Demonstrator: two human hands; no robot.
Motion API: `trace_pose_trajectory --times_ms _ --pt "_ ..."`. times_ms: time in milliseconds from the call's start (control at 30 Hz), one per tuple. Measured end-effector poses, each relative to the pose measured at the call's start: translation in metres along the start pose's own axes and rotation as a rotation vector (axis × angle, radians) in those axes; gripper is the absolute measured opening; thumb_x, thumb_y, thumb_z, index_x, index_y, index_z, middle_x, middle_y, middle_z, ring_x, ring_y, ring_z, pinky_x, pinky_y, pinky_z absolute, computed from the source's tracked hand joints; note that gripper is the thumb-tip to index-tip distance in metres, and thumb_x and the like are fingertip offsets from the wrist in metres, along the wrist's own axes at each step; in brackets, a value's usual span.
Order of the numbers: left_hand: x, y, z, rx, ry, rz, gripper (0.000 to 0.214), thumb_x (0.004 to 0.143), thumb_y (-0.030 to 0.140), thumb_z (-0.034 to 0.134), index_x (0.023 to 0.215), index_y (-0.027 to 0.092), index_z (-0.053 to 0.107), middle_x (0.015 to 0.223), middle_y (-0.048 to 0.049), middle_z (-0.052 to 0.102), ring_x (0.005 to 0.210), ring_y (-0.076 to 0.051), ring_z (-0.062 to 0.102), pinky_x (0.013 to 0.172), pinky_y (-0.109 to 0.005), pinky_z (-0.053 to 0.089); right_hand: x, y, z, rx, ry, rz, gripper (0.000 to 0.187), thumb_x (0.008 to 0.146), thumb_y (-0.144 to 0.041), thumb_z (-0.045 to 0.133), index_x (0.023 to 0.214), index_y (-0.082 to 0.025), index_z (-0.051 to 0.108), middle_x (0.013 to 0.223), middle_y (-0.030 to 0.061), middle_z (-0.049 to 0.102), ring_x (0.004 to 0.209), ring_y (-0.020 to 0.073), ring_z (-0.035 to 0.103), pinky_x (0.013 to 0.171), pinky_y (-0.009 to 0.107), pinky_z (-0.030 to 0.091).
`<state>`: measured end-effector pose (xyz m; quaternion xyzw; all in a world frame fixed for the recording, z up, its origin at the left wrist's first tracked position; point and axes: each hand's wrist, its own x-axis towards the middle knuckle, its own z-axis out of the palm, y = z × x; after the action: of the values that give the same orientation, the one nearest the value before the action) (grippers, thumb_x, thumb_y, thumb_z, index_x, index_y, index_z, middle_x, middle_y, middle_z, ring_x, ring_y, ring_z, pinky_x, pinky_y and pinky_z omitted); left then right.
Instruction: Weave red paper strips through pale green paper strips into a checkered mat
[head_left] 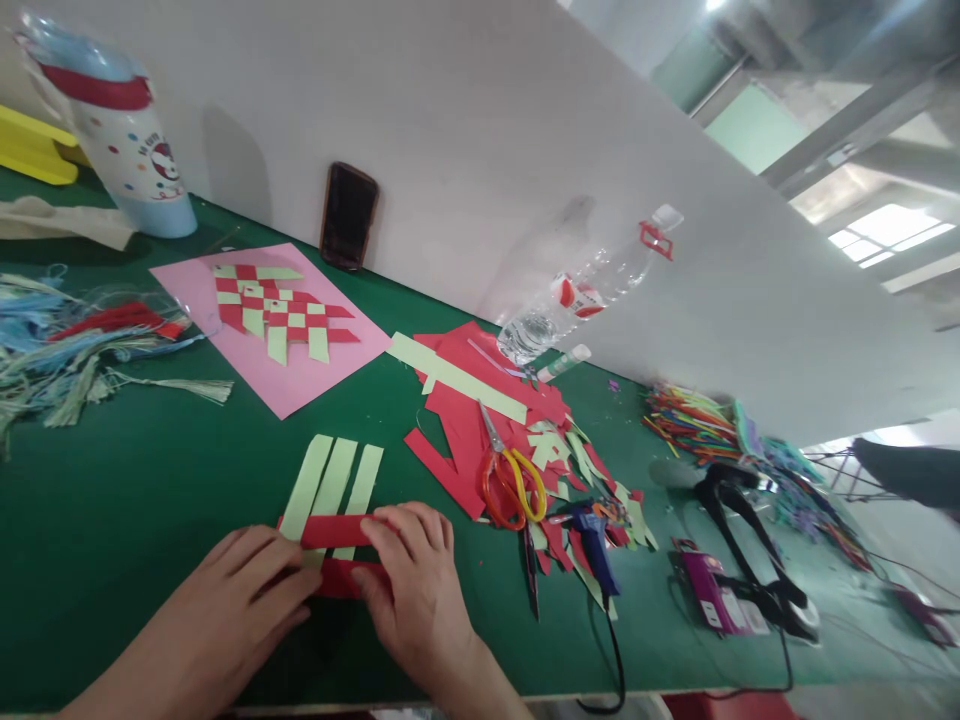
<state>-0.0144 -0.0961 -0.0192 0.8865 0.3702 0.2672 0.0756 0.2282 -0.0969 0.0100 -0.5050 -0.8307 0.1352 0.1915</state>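
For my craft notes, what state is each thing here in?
left hand: pressing on the red paper strip
right hand: fingers on the same strip
red paper strip: lying across pale green paper strips
scissors: closed, on red paper scraps
blue hot glue gun: lying among the scraps
plastic water bottle: on its side
phone: upright, screen dark

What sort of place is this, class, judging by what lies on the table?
Probably a craft classroom or workshop: there are cut paper strips, scissors and a glue gun.
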Motion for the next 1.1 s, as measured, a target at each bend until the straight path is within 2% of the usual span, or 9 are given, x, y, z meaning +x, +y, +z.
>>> trace_pose_trajectory --times_ms 167,333,500,700,800,933,1033,1100 --pt "-0.001 0.011 0.019 0.029 -0.045 -0.058 0.024 0.099 0.015 0.053 0.11 0.028 0.069 0.101 -0.0002 0.071 0.093 -0.022 0.064 0.092 -0.039 0.048 0.004 0.006 0.0 -0.051 -0.042 0.039 0.031 0.105 -0.024 0.061 0.136 -0.021 0.061 0.131 0.0106 0.072 0.119 0.0305 0.059 0.099 0.048 0.044" --pt "-0.002 0.014 0.027 0.024 -0.073 -0.124 0.022 0.102 0.02 0.05 0.109 0.027 0.068 0.103 -0.0024 0.071 0.09 -0.023 0.064 0.088 -0.04 0.049 0.0 0.006 0.0 -0.025 -0.097 0.046 0.034 0.103 -0.025 0.065 0.137 -0.022 0.062 0.123 0.0092 0.073 0.113 0.03 0.06 0.099 0.05 0.045" --pt "-0.003 0.015 0.022 0.013 -0.063 -0.143 0.024 0.104 0.021 0.047 0.109 0.029 0.069 0.104 -0.002 0.071 0.09 -0.022 0.064 0.087 -0.04 0.049 0.0 0.009 -0.004 -0.02 -0.097 0.034 0.028 0.102 -0.027 0.068 0.13 -0.023 0.065 0.12 0.0081 0.072 0.111 0.0285 0.06 0.097 0.048 0.047" --pt "-0.003 0.011 0.022 0.013 -0.098 -0.135 0.02 0.104 0.026 0.052 0.112 0.032 0.069 0.105 -0.0012 0.071 0.094 -0.023 0.065 0.091 -0.042 0.05 0.006 0.014 -0.008 -0.072 -0.117 0.013 0.023 0.099 -0.022 0.071 0.122 -0.025 0.068 0.114 0.0051 0.071 0.107 0.0247 0.061 0.092 0.041 0.048" --pt "-0.002 0.013 0.027 0.017 -0.096 -0.159 0.021 0.104 0.024 0.05 0.111 0.031 0.069 0.106 -0.0018 0.072 0.092 -0.023 0.064 0.088 -0.043 0.05 0.007 0.015 -0.01 -0.071 -0.133 -0.002 0.014 0.098 -0.023 0.071 0.111 -0.025 0.069 0.112 0.0037 0.071 0.107 0.0238 0.06 0.093 0.042 0.047" --pt "-0.006 0.013 0.026 0.011 -0.059 -0.129 0.021 0.104 0.024 0.051 0.111 0.031 0.069 0.102 -0.0005 0.073 0.09 -0.022 0.065 0.085 -0.04 0.049 0.007 0.015 -0.013 -0.056 -0.142 -0.005 0.013 0.1 -0.027 0.072 0.112 -0.026 0.07 0.112 0.0035 0.072 0.108 0.0241 0.06 0.094 0.043 0.048" --pt "-0.018 0.003 0.016 0.012 -0.022 -0.135 0.021 0.102 0.033 0.059 0.12 0.032 0.068 0.11 -0.0009 0.074 0.1 -0.023 0.067 0.091 -0.038 0.05 0.009 0.012 -0.015 -0.061 -0.12 -0.007 0.021 0.1 -0.032 0.073 0.119 -0.025 0.07 0.117 0.0054 0.071 0.111 0.0249 0.06 0.095 0.042 0.05" --pt "-0.03 -0.008 0.008 0.039 -0.009 -0.209 0.028 0.1 0.046 0.063 0.124 0.032 0.068 0.115 -0.0024 0.075 0.107 -0.025 0.067 0.094 -0.04 0.051 0.012 0.007 -0.014 -0.053 -0.098 -0.026 0.028 0.1 -0.036 0.074 0.124 -0.023 0.069 0.121 0.0075 0.07 0.114 0.0262 0.059 0.097 0.043 0.052"
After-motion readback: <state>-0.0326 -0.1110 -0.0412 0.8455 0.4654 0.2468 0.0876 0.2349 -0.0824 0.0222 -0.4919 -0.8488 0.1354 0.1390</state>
